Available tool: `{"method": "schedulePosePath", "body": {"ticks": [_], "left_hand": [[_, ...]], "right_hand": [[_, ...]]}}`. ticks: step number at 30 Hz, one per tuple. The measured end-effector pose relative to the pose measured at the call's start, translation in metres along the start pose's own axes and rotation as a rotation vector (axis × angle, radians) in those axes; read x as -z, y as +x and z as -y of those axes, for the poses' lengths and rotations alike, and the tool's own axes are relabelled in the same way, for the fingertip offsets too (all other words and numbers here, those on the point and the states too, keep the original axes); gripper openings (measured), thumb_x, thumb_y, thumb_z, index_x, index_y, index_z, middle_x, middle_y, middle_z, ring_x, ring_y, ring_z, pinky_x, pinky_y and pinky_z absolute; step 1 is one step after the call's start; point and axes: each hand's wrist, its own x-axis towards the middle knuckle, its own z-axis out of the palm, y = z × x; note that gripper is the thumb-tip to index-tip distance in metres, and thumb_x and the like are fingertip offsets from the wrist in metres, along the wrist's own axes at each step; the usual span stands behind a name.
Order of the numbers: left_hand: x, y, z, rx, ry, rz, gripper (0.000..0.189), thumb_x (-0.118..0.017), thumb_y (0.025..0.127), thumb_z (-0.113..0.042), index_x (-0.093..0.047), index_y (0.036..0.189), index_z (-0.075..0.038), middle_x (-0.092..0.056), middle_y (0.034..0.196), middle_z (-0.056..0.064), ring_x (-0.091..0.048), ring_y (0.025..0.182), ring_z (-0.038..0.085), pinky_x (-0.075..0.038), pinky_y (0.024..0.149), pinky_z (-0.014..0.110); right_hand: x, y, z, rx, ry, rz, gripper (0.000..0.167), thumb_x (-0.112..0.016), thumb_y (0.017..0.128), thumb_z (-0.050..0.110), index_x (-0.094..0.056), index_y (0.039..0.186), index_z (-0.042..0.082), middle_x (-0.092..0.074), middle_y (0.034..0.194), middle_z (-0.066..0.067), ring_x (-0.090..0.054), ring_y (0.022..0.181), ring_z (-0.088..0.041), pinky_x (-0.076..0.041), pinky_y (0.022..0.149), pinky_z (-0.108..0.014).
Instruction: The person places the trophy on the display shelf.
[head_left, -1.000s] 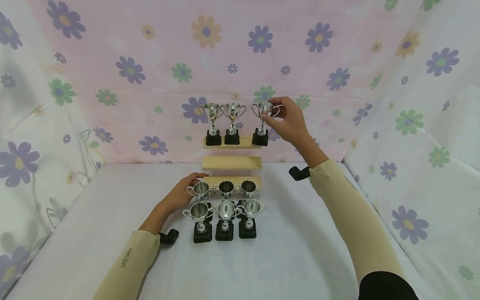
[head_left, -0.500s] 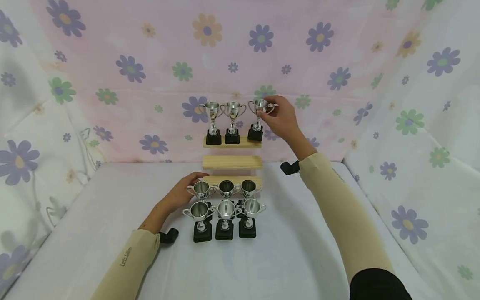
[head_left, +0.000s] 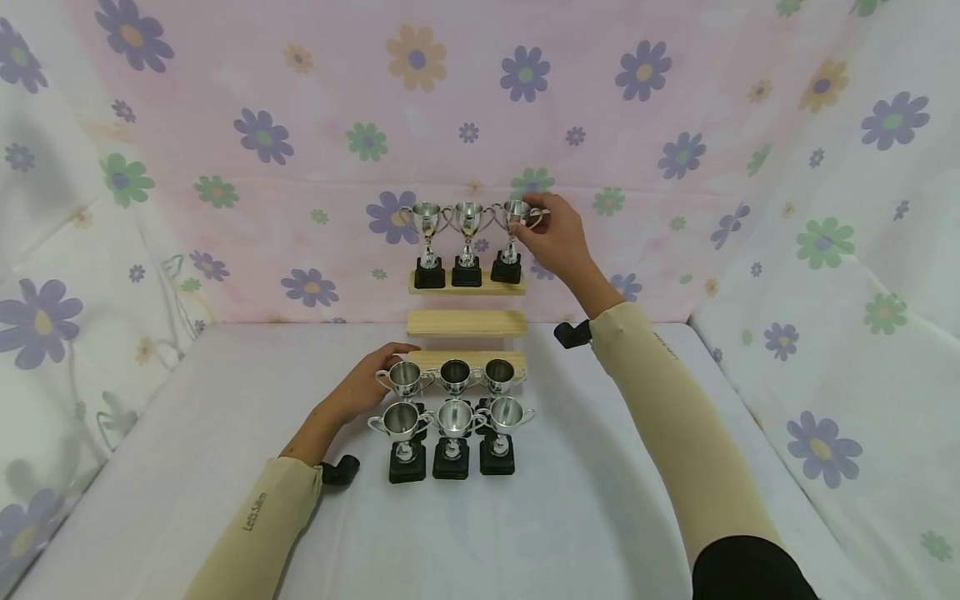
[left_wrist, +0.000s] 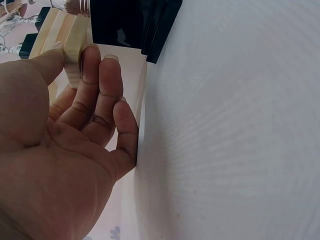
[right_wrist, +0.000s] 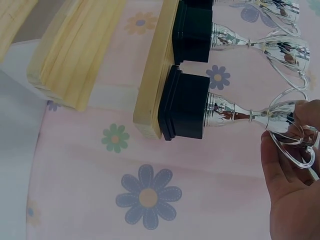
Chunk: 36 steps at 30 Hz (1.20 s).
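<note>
On the top wooden step [head_left: 487, 288] stand three silver trophies with black bases. My right hand [head_left: 558, 240] pinches the cup of the rightmost trophy [head_left: 507, 268] between thumb and fingers. In the right wrist view, the base of that trophy [right_wrist: 185, 105] sits flush against the step, and its near handle lies by my fingers. Low down, my left hand [head_left: 360, 387] is at the left end of the lowest wooden step [head_left: 468, 359]. Seen from the left wrist, thumb and fingers pinch the end of that wooden board [left_wrist: 76, 37], the thumb on its top.
Several more trophies stand in two rows on the white table [head_left: 600, 500] in front of the steps; a front one [head_left: 452, 454] is in the middle. A bare middle step [head_left: 467, 322] lies between the top and lowest ones. Flowered cloth [head_left: 315, 108] hangs behind.
My right hand has moved left with the trophy, bringing it from the top step's right end closer to the middle trophy. My left hand stays put.
</note>
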Motion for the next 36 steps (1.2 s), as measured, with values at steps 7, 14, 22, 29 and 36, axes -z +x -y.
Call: {"method": "schedulePosePath", "body": {"ticks": [7, 14, 22, 29, 36], "left_hand": [[-0.001, 0.001, 0.003, -0.002, 0.001, -0.005, 0.083, -0.034, 0.076, 0.017, -0.049, 0.154, -0.006, -0.073, 0.106, 0.009, -0.066, 0.100, 0.022, -0.045, 0.099, 0.046], [-0.004, 0.000, 0.005, -0.012, -0.005, -0.004, 0.083, -0.035, 0.075, 0.018, -0.050, 0.154, -0.006, -0.073, 0.102, 0.009, -0.065, 0.096, 0.021, -0.044, 0.101, 0.049], [-0.002, 0.001, 0.000, -0.024, -0.008, -0.013, 0.083, -0.035, 0.076, 0.018, -0.050, 0.154, -0.006, -0.073, 0.101, 0.008, -0.066, 0.096, 0.021, -0.044, 0.102, 0.049], [-0.001, 0.002, -0.001, -0.025, -0.004, -0.017, 0.073, -0.040, 0.085, 0.015, -0.050, 0.154, -0.005, -0.073, 0.103, 0.009, -0.065, 0.100, 0.022, -0.043, 0.105, 0.054], [-0.001, 0.000, 0.000, -0.024, 0.012, -0.008, 0.082, -0.034, 0.077, 0.017, -0.050, 0.154, -0.006, -0.073, 0.103, 0.009, -0.066, 0.100, 0.021, -0.043, 0.106, 0.054]], "right_hand": [[-0.003, 0.000, -0.002, 0.002, 0.016, 0.009, 0.054, -0.073, 0.101, 0.018, -0.055, 0.149, 0.001, -0.061, 0.134, -0.017, -0.066, 0.110, -0.031, -0.054, 0.097, -0.041], [-0.009, 0.000, -0.006, 0.004, 0.020, 0.017, 0.054, -0.072, 0.101, 0.017, -0.054, 0.149, 0.001, -0.064, 0.127, -0.019, -0.067, 0.112, -0.031, -0.053, 0.101, -0.040], [-0.006, -0.002, -0.004, -0.003, 0.066, 0.020, 0.063, -0.074, 0.100, 0.017, -0.047, 0.154, 0.001, -0.061, 0.133, -0.019, -0.066, 0.119, -0.031, -0.051, 0.105, -0.040], [-0.001, -0.008, -0.006, 0.040, 0.060, -0.014, 0.073, -0.076, 0.098, 0.019, -0.040, 0.159, 0.001, -0.054, 0.146, -0.020, -0.056, 0.136, -0.032, -0.044, 0.115, -0.035], [0.005, -0.021, -0.009, 0.118, 0.087, -0.073, 0.075, -0.077, 0.096, 0.012, -0.038, 0.158, -0.005, -0.053, 0.146, -0.022, -0.052, 0.139, -0.032, -0.040, 0.118, -0.034]]}}
